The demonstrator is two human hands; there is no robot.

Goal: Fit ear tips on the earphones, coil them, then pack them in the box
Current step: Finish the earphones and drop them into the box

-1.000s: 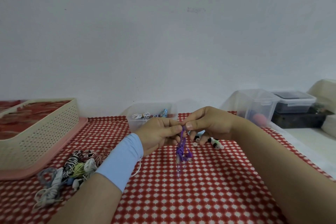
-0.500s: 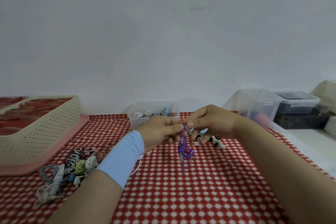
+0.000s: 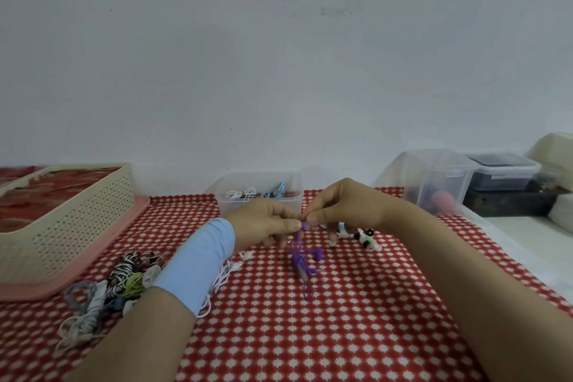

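Red-and-white checked cloth covers the tabletop under a plain white wall. I see the left hand and right hand meeting fingertip to fingertip, both pinching the top of the purple earphones, whose tangled cable hangs below them. Just behind the left hand stands the clear box with coiled sets inside. Below the right hand's fingers lie small black-and-white pieces; left of the left forearm sits a loose pile of earphones.
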